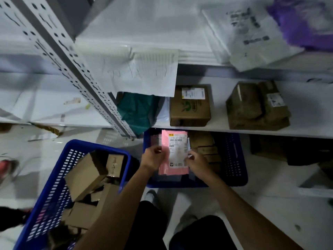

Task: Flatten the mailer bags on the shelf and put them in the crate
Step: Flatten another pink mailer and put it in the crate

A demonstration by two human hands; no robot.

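Pink mailer bag (177,170), pinched at its side edges by left hand (153,156) and right hand (196,161). Blue crate (232,159) below, rear hidden under shelf (234,131); label (177,142) print unreadable.

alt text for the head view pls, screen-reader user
The left hand and right hand hold a pink mailer bag by its side edges over a blue crate below a shelf; a second blue crate of cardboard boxes stands at left.
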